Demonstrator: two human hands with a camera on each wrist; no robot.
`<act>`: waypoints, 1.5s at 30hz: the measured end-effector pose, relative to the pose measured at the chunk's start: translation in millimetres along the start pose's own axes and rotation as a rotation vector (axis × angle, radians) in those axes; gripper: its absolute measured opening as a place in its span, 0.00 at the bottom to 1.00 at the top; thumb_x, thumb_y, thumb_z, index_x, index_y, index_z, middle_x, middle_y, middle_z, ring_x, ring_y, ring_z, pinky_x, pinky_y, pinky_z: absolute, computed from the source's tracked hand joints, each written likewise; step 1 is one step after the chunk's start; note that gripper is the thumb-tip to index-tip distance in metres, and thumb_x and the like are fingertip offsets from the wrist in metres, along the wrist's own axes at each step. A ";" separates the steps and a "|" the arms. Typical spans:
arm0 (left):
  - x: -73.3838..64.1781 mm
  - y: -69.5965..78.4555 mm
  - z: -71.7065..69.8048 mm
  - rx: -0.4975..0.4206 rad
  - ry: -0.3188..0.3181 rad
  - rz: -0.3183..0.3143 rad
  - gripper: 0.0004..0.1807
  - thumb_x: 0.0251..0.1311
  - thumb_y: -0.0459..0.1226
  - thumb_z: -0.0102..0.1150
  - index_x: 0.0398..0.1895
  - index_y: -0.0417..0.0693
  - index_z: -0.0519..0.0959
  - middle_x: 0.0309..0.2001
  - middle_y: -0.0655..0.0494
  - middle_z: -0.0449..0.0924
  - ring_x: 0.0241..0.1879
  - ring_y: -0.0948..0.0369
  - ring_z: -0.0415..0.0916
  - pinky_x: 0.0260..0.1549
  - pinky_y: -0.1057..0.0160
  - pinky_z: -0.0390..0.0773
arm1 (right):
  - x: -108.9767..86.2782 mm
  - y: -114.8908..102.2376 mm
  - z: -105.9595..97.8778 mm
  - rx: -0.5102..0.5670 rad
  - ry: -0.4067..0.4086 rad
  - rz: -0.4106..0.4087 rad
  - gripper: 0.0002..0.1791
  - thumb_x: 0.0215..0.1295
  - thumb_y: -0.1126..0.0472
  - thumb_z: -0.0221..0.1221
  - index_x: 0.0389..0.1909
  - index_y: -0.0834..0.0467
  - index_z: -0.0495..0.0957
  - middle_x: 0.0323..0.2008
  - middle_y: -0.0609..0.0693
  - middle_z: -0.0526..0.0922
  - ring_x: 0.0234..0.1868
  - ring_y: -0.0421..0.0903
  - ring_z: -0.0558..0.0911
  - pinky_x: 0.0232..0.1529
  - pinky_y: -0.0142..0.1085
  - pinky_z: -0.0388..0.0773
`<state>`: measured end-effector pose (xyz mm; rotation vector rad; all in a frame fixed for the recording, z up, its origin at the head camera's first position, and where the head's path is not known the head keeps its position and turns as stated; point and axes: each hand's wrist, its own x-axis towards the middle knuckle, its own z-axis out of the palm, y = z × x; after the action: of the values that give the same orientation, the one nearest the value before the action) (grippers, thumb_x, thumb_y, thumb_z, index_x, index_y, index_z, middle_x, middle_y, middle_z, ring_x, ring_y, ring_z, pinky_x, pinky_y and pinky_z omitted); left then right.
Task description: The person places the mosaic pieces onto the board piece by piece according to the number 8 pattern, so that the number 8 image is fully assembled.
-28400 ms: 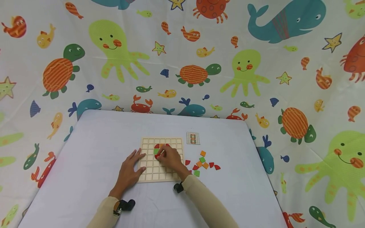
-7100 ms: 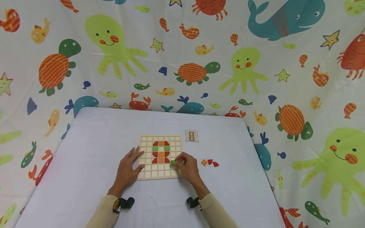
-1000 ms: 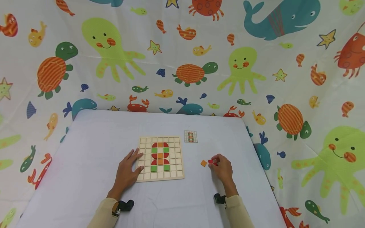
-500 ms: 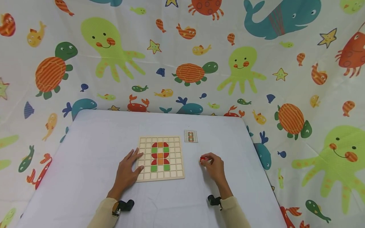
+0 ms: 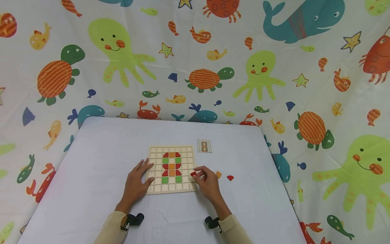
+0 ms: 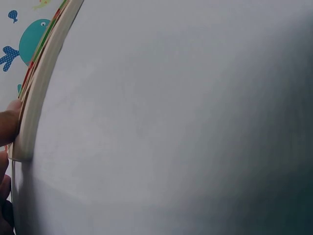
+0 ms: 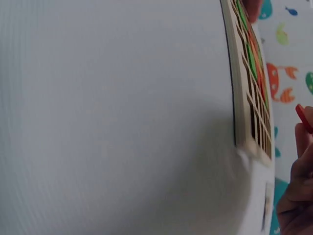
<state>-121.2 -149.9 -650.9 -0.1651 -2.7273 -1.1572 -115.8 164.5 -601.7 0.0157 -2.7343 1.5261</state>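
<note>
A square wooden grid board (image 5: 187, 157) lies on the table. Red quarter-circle, orange square and green square tiles form a pattern (image 5: 172, 166) in its middle columns. My left hand (image 5: 135, 183) rests at the board's left edge, fingers spread; in the left wrist view its thumb (image 6: 7, 128) touches the board's side (image 6: 41, 93). At the right edge, my right hand (image 5: 209, 185) pinches a red quarter-circle tile (image 5: 193, 174) between thumb and fingertips. The right wrist view shows that red tile (image 7: 303, 116) held above the board (image 7: 240, 103).
Right of the right hand lie an orange square tile (image 5: 218, 175), partly hidden by the hand, and a loose red tile (image 5: 230, 178). A small pattern card (image 5: 204, 146) lies beyond the board's upper right corner. A printed cloth (image 5: 182, 44) hangs behind the table.
My right hand has picked up a red tile from the right and carried it left to the board. Over the longer span the pattern grew downward, lately by two green tiles. The left hand stayed put.
</note>
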 end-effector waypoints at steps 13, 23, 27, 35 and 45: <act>0.3 0.6 0.6 0.007 -0.009 -0.015 0.35 0.59 0.33 0.74 0.72 0.48 0.78 0.80 0.45 0.66 0.81 0.36 0.59 0.75 0.27 0.60 | -26.8 -20.8 60.8 0.006 -0.106 -0.043 0.06 0.66 0.56 0.73 0.42 0.45 0.89 0.28 0.39 0.87 0.26 0.31 0.74 0.27 0.25 0.72; 0.1 1.1 -0.3 0.018 -0.011 -0.006 0.34 0.59 0.32 0.74 0.72 0.48 0.78 0.80 0.43 0.66 0.80 0.36 0.59 0.74 0.28 0.61 | -24.9 -38.5 90.3 -0.157 -0.055 -0.023 0.06 0.60 0.55 0.78 0.37 0.46 0.91 0.24 0.36 0.86 0.26 0.26 0.76 0.27 0.25 0.69; -0.2 1.0 -0.9 0.012 -0.008 -0.002 0.34 0.59 0.32 0.74 0.71 0.48 0.78 0.80 0.43 0.66 0.80 0.36 0.60 0.74 0.27 0.61 | -23.8 -40.2 94.9 -0.201 -0.033 -0.034 0.05 0.60 0.54 0.77 0.35 0.45 0.91 0.23 0.34 0.85 0.27 0.26 0.77 0.26 0.26 0.69; -0.7 -0.2 -0.8 0.009 -0.006 0.002 0.34 0.59 0.32 0.74 0.72 0.48 0.78 0.80 0.43 0.67 0.80 0.36 0.59 0.73 0.26 0.61 | -22.4 -43.9 102.0 -0.235 -0.018 -0.029 0.07 0.59 0.54 0.78 0.33 0.47 0.89 0.24 0.36 0.85 0.27 0.27 0.76 0.28 0.26 0.70; -0.6 0.3 -0.3 0.016 -0.007 -0.005 0.34 0.60 0.33 0.74 0.72 0.49 0.78 0.80 0.44 0.66 0.81 0.36 0.59 0.73 0.26 0.61 | -19.6 -38.2 88.9 -0.147 -0.041 -0.057 0.04 0.61 0.55 0.77 0.34 0.46 0.91 0.25 0.36 0.86 0.28 0.28 0.76 0.29 0.26 0.73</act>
<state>-120.5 -150.0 -650.7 -0.1599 -2.7440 -1.1377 -96.0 68.9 -616.1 0.1240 -2.8433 1.3232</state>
